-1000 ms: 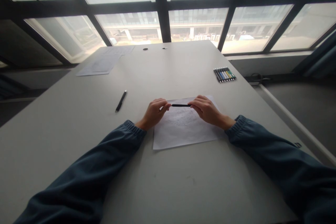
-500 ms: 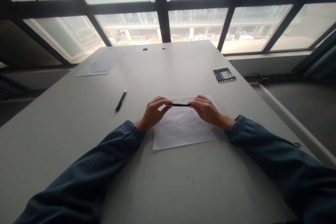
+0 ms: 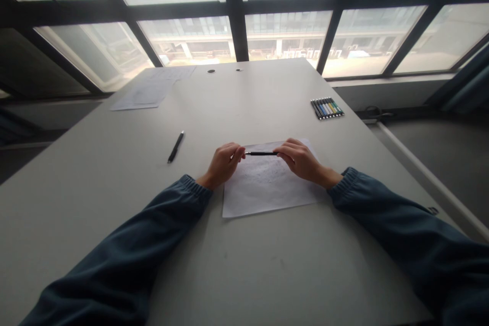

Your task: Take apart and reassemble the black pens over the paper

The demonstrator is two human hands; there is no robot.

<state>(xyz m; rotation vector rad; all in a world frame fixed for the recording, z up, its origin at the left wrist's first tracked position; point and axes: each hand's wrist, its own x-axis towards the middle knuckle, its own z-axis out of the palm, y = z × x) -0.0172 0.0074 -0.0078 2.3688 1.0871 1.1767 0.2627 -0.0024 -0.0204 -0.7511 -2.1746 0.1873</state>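
A black pen (image 3: 263,153) lies level between my two hands, above a sheet of paper (image 3: 267,193) with faint grey marks. My right hand (image 3: 300,159) pinches the pen's right end between thumb and fingers. At the other end, which shows a thin pale tip, my left hand (image 3: 224,164) is closed, its thumb and fingertips against that tip. Exactly how the left fingers grip it is partly hidden. To the left of my left hand, a second black pen (image 3: 175,147) rests on the table.
On the white table (image 3: 237,107), a row of several coloured pens (image 3: 327,108) lies at the right edge. More paper sheets (image 3: 141,94) lie at the far left. Two round holes are near the far edge, before large windows (image 3: 286,35).
My left fingers have drawn back a little to the left and curled, with the thumb moved to the pen's end. More of the pen's left end shows. The right hand stays put.
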